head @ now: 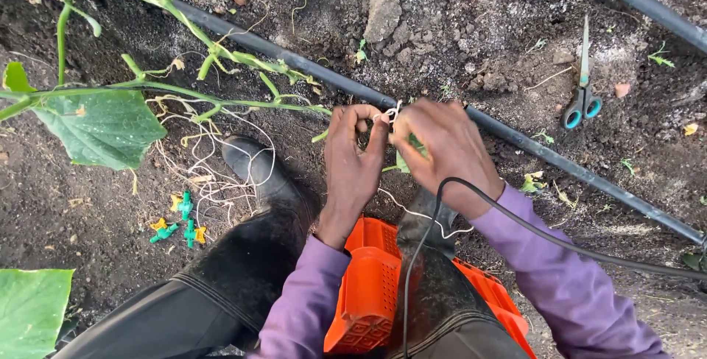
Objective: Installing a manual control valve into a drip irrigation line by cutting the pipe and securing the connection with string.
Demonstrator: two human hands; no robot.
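Both hands meet over dark soil (456,27), just above a black irrigation hose (515,142) that runs diagonally from upper left to lower right. Left hand (353,160) has its grip closed, fingers pinched on a thin white string (389,114); right hand (445,153) pinches the same string from the other side, fingertips touching or nearly so at a small knot or loop — too small to make out which. A strand of the string trails down below the hands toward the right knee. A green vine stem (221,97) comes in from the left and ends at the hands; its tip is hidden behind the fingers. Large green leaf (99,127) hangs off the stem at left, another leaf cut off at the bottom left corner. Orange plastic crate (368,293) sits between the person's legs, partly hidden by the dark trousers and purple sleeves. Black rubber boot (254,167) stands left of the hands, with tangled pale string (213,175) beside it. Small green and yellow plastic clips (177,223) lie on the soil further left. Scissors with teal handles (582,83) lie on the soil upper right, well apart from the hands — blades pointing up-frame. A thin black cable (545,237) crosses the right forearm. No labels or signs readable.
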